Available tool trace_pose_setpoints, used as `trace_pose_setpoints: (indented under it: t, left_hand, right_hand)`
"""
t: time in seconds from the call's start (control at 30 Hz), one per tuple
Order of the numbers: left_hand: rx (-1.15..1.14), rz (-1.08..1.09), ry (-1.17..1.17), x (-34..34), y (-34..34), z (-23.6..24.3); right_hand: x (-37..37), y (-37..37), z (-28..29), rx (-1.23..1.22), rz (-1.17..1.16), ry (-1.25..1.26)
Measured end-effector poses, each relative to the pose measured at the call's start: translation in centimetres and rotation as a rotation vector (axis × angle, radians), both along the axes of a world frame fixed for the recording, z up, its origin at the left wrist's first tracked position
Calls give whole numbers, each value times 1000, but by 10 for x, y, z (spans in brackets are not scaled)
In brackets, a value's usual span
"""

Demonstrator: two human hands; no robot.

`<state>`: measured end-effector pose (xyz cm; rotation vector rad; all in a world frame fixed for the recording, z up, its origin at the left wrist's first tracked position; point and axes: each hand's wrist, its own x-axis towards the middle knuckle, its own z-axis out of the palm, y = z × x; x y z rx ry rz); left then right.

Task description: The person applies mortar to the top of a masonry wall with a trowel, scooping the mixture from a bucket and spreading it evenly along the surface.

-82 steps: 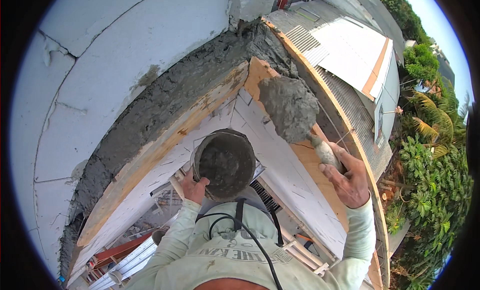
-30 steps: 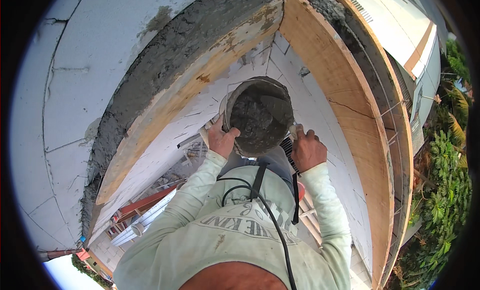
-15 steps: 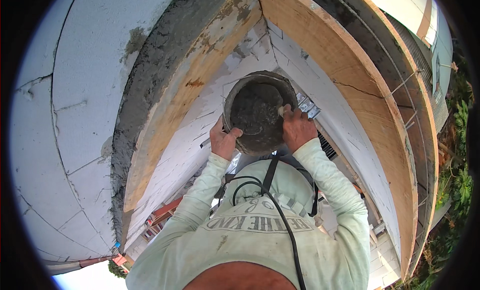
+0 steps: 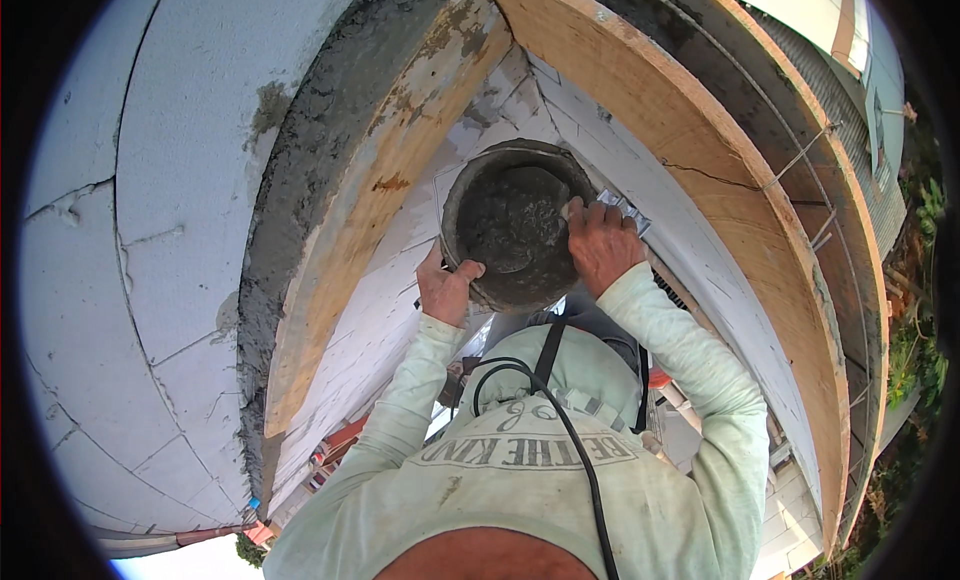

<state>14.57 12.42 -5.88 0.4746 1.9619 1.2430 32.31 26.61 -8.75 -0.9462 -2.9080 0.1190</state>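
Observation:
A dark round bucket [image 4: 470, 195] with wet grey mortar [image 4: 515, 220] inside is held up in front of me, its mouth facing up toward my head. My left hand [image 4: 446, 285] grips its near left rim, thumb over the edge and fingers on the outer wall. On the right side my right hand [image 4: 603, 242] is closed on the rim, with its thumb toward the inside. A thin wire handle hangs by the bucket's left side. The bucket's underside and my fingertips behind the rim are hidden.
Wooden form boards [image 4: 390, 210] run along a wet mortar strip [image 4: 300, 200] on the left block wall [image 4: 180, 190]. More boards [image 4: 690, 140] with steel rods between them curve along the right. A black cable [image 4: 570, 435] lies over my shirt. Plants [image 4: 925, 310] grow at far right.
My view has shifted slightly. The bucket stays between both hands and sits a little farther left in view, while my right forearm has moved outward to the right.

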Motion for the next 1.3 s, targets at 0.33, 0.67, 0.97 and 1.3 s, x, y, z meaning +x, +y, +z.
trace_pose_setpoints:
  t: [0.33, 0.67, 0.97, 1.3]
  left_hand:
    - [-26, -27, -7, -9, 5, 4]
    - [10, -69, 17, 0, 0, -5]
    - [-25, -130, 213, 3, -9, -15]
    - [-90, -196, 284, -2, -21, 1]
  right_hand:
    - [12, -45, 2, -26, 337, -50]
    - [4, -33, 9, -640, 153, -129]
    - [5, 4, 18, -44, -19, -280]
    - [20, -4, -54, -598, 164, 24]
